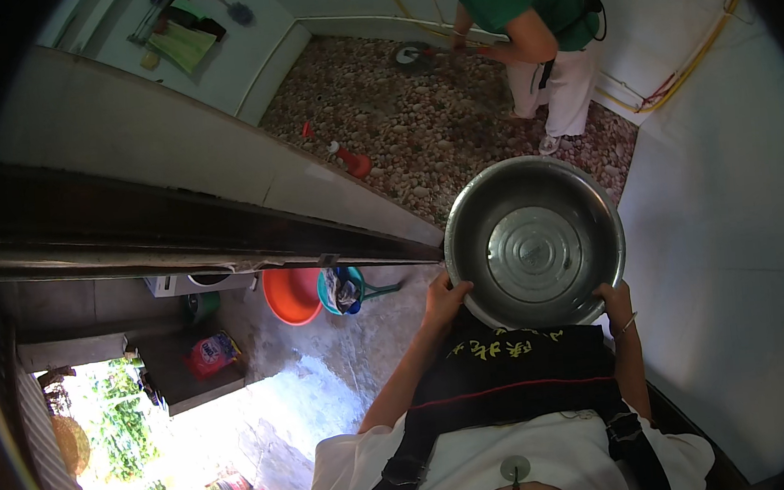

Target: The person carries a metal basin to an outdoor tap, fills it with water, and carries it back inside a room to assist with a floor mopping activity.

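Both my hands carry a round stainless steel basin (534,244) in front of my apron. My left hand (443,302) grips its rim at the lower left, with the thumb over the edge. On the lower right, my right hand (615,302) holds the rim the same way, a bracelet on its wrist. The basin's ringed bottom faces up to me, and I make out no load in it. The fingers under the rim are hidden. A black apron (512,367) bearing yellow writing hangs just below the basin.
A person in a green shirt (507,1) bends over a pebble-patterned floor (411,133), holding a long-handled tool. A red bottle (358,164) stands by the partition wall (219,155). Left of me are an orange basin (290,298), a teal basin (327,298) with cloth, and a dark ledge (196,392).
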{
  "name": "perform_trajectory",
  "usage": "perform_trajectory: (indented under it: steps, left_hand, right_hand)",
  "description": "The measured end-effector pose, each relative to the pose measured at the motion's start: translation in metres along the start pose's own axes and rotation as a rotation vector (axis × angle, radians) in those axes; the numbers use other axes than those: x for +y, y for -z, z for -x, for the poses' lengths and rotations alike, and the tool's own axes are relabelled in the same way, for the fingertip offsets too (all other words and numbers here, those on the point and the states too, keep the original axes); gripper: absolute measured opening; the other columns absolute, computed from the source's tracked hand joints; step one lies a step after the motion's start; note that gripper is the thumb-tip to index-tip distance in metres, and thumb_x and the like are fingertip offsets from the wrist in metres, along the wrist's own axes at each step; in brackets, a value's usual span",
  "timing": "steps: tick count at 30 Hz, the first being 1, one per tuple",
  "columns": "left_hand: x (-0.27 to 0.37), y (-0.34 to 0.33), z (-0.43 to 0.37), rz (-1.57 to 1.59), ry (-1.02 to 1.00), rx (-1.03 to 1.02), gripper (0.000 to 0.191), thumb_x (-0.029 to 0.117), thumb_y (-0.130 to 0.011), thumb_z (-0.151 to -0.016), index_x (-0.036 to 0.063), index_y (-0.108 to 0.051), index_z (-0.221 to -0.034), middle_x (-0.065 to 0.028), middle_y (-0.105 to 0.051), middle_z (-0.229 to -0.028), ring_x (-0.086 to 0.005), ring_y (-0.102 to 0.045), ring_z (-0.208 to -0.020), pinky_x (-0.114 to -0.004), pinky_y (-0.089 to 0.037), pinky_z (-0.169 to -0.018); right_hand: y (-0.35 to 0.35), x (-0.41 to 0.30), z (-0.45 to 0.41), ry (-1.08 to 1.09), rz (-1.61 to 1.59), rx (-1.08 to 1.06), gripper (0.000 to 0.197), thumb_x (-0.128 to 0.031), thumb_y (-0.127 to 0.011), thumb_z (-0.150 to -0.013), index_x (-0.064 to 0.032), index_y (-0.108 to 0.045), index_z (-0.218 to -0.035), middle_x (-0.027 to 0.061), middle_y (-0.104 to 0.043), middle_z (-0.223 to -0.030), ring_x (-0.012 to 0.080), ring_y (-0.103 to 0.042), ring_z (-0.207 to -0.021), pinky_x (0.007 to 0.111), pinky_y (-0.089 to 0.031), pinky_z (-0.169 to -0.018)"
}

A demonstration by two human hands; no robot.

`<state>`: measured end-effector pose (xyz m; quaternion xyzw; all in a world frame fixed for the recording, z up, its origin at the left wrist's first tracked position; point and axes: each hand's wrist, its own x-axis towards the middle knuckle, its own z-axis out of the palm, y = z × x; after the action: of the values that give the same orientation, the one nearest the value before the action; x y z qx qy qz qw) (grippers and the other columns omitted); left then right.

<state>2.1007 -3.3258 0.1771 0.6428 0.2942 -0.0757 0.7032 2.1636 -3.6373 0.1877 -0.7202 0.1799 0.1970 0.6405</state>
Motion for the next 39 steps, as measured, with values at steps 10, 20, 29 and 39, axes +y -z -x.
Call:
perform_trajectory:
  steps: [10, 20, 29, 39]
  left_hand:
    - [-0.003, 0.000, -0.002, 0.011, 0.016, 0.003, 0.016, 0.008, -0.056, -0.069, 0.0025, -0.055, -0.084, -0.0003, -0.052, -0.067, -0.0069, -0.044, -0.056, -0.022, -0.036, -0.051]
    - [0.002, 0.001, 0.000, -0.008, 0.064, 0.002, 0.018, 0.007, -0.056, -0.069, 0.0023, -0.055, -0.086, -0.0003, -0.053, -0.068, -0.0068, -0.045, -0.057, -0.021, -0.036, -0.051]
    - [0.003, 0.002, -0.003, -0.057, 0.060, -0.019, 0.017, 0.011, -0.056, -0.069, 0.0033, -0.055, -0.084, 0.0002, -0.051, -0.066, -0.0068, -0.044, -0.056, -0.021, -0.036, -0.050]
    - [0.008, 0.002, -0.005, -0.064, 0.061, -0.025, 0.017, 0.010, -0.056, -0.069, 0.0021, -0.054, -0.084, -0.0002, -0.051, -0.065, -0.0068, -0.043, -0.055, -0.021, -0.035, -0.049]
  right_hand:
    - [0.003, 0.002, -0.003, 0.003, 0.021, -0.019, 0.018, -0.013, -0.050, -0.061, 0.0023, -0.051, -0.070, 0.0033, -0.049, -0.059, 0.0129, -0.045, -0.054, 0.028, -0.036, -0.050]
    - [0.002, -0.002, -0.002, 0.007, 0.044, -0.020, 0.019, -0.014, -0.050, -0.061, 0.0025, -0.052, -0.072, 0.0041, -0.051, -0.060, 0.0135, -0.046, -0.054, 0.028, -0.037, -0.051]
    - [0.004, 0.000, -0.004, -0.024, 0.037, -0.023, 0.020, -0.012, -0.050, -0.061, 0.0034, -0.053, -0.074, 0.0055, -0.053, -0.062, 0.0144, -0.048, -0.056, 0.027, -0.039, -0.052]
    - [0.001, -0.010, 0.002, -0.066, 0.010, -0.025, 0.020, -0.012, -0.051, -0.061, 0.0037, -0.054, -0.074, 0.0059, -0.054, -0.063, 0.0147, -0.049, -0.056, 0.028, -0.039, -0.052]
